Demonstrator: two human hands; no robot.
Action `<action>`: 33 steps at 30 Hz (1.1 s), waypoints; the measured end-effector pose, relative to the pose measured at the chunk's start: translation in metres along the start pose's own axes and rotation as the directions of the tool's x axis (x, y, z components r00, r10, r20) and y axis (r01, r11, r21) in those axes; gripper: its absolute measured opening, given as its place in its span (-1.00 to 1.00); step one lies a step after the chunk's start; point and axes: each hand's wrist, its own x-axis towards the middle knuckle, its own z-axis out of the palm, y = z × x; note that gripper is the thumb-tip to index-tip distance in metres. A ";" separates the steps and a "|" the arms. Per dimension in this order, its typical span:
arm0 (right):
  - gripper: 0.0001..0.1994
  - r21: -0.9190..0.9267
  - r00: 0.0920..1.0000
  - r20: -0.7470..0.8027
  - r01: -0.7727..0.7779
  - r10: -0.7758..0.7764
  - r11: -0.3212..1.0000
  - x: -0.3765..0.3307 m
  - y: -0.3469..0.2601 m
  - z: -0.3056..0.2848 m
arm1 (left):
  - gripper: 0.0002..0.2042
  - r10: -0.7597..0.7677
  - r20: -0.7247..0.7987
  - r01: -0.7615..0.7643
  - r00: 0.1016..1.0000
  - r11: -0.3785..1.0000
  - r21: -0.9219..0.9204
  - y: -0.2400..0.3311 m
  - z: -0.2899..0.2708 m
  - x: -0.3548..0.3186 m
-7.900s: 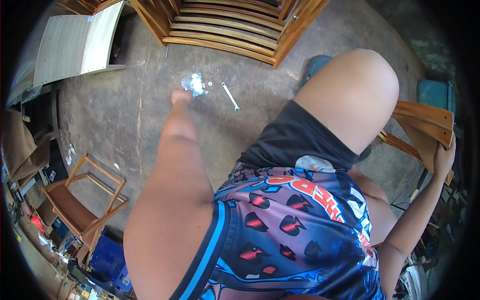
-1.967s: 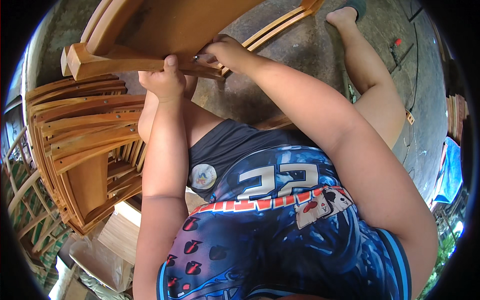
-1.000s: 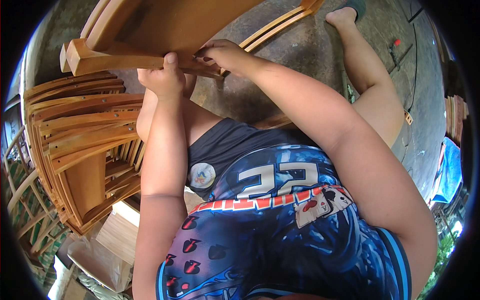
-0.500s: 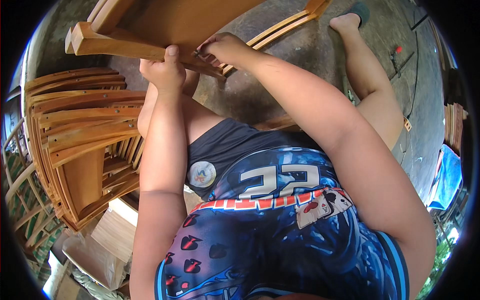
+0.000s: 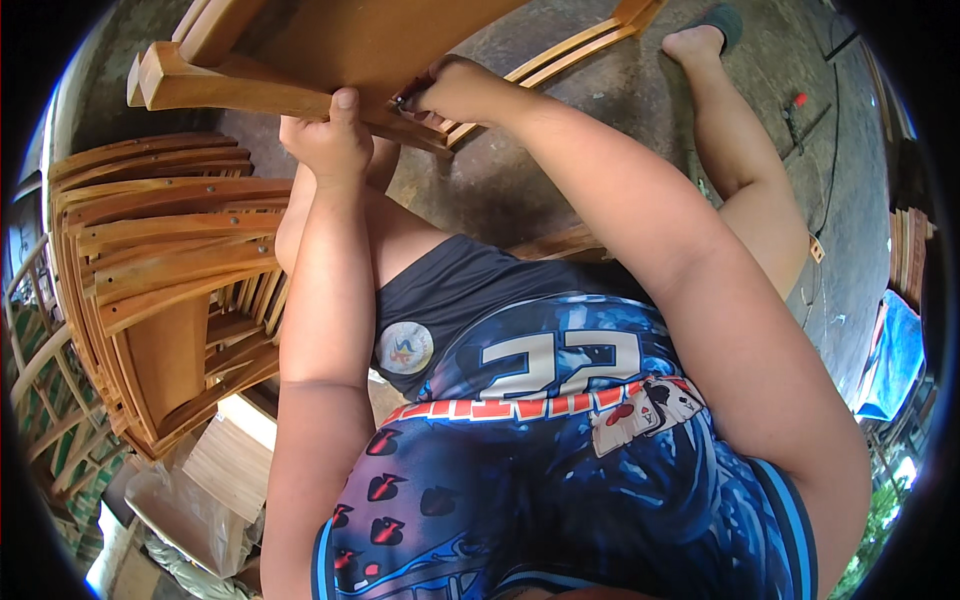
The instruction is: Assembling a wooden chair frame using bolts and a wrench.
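While left hand (image 5: 332,142) clamps wooden rail (image 5: 240,97), right hand (image 5: 462,92) meets small metal fitting (image 5: 399,102) on its left, pinch unclear.

from here i count two bare hands, one left hand (image 5: 335,145) and one right hand (image 5: 460,92). i get one held wooden frame (image 5: 350,45), one small metal fitting (image 5: 400,101), one slipper (image 5: 730,28) and one blue cloth (image 5: 890,365). the stacked wooden pieces (image 5: 150,285) exceed five, too overlapped for me to number exactly.

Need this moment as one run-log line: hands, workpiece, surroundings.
left hand: gripping wooden frame | right hand: fingers at small metal fitting on frame; grip unclear | nearby: stacked wooden pieces, left
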 end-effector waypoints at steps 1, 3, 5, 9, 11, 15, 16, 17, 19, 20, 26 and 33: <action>-0.79 0.026 0.997 0.029 0.069 -0.069 0.997 0.000 0.000 0.000 | -0.34 0.007 -0.013 -0.007 1.000 1.000 -0.003 0.000 0.000 0.000; -0.78 -0.073 0.999 -0.041 -0.027 0.024 0.997 0.000 -0.002 0.001 | -0.35 0.012 -0.023 -0.013 1.000 1.000 -0.008 -0.001 0.000 0.001; -0.83 -0.162 0.997 -0.006 -0.071 0.071 0.984 0.001 -0.007 0.001 | -0.35 0.014 0.001 -0.014 1.000 1.000 0.013 -0.001 0.000 0.001; -0.86 -0.296 0.992 -0.066 0.085 -0.109 0.951 -0.006 -0.015 0.004 | -0.36 0.025 0.012 -0.025 1.000 0.999 0.027 -0.001 0.000 0.002; -0.88 -0.270 0.977 -0.032 0.194 -0.210 0.943 -0.010 -0.018 0.004 | -0.36 0.008 0.008 -0.008 1.000 1.000 0.002 -0.001 0.000 0.002; -0.88 -0.212 0.997 -0.082 -0.019 0.002 0.977 -0.005 -0.024 0.002 | -0.36 -0.009 -0.013 0.010 1.000 1.000 0.017 -0.002 0.001 0.003; -0.88 -0.207 0.998 -0.064 -0.022 0.009 0.978 -0.002 -0.025 0.001 | -0.35 -0.010 -0.017 0.009 1.000 1.000 -0.010 -0.002 0.001 0.003; -0.85 -0.339 1.000 -0.011 -0.004 0.000 0.941 0.000 -0.025 0.000 | -0.35 -0.023 0.000 0.023 1.000 1.000 -0.015 -0.003 0.000 0.004; -0.82 -0.461 0.999 0.044 0.021 0.000 0.887 0.003 -0.023 -0.001 | -0.35 -0.004 -0.004 0.004 1.000 1.000 -0.006 -0.003 -0.001 0.005; -0.85 -0.323 0.994 0.037 0.105 -0.098 0.940 0.003 -0.022 -0.002 | -0.34 0.006 0.020 -0.007 1.000 0.999 0.052 -0.003 -0.002 0.005; -0.89 -0.283 0.990 -0.035 0.124 -0.139 0.951 0.011 -0.020 -0.002 | -0.29 0.066 0.048 -0.073 0.997 0.983 0.168 -0.002 -0.001 0.008; -0.90 -0.307 0.989 0.040 0.147 -0.141 0.940 0.012 -0.024 -0.004 | -0.29 0.098 0.035 -0.102 0.995 0.986 0.129 -0.002 0.001 0.009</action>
